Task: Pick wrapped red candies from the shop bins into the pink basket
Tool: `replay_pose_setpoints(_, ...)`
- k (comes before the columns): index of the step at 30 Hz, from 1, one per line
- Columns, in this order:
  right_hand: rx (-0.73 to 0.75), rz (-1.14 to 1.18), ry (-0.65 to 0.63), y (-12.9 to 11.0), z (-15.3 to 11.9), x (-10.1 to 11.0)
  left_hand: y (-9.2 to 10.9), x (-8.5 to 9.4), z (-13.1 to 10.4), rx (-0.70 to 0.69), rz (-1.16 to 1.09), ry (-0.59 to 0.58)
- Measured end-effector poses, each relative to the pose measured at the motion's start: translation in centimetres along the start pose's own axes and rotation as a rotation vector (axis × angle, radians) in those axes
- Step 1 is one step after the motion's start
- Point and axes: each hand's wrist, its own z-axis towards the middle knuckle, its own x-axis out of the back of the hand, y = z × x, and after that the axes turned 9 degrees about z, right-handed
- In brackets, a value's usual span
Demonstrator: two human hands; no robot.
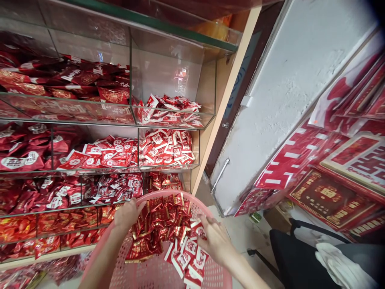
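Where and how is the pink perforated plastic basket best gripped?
Likely by opposite stretches of its rim, reaching in from the left and right outsides: the pink perforated plastic basket is round and open-topped, and loose, shiny red packets clutter the inside.

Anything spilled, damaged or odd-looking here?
The red packets in the pink basket show no spill. The white wall looks worn, though: its surface is rough and chipped in patches. A small green item on the floor also looks out of place, lying near that wall; I can't tell what it is.
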Motion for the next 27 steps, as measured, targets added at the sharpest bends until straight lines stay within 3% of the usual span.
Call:
replay_pose_setpoints(7, 0.013, -0.095, -0.089, -0.3, -1.6, -2.8, 0.0, -0.1, -0.1, -0.005, -0.022, 0.015)
replay_pose_setpoints(22, -0.028, -0.369, -0.050, 0.4, -1.0, -6.0, -0.1, -1.3, 0.1, -0.005, 0.011, 0.086)
replay_pose_setpoints(24, -0.046, -0.365, -0.062, -0.1, -0.8, -5.5, -0.1, -1.6, 0.2, -0.002, 0.031, 0.111)
replay_pose_setpoints(27, -0.031, -0.249, -0.042, -1.1, -0.4, -3.0, -0.2, -1.9, 0.4, 0.004, 0.028, 0.115)
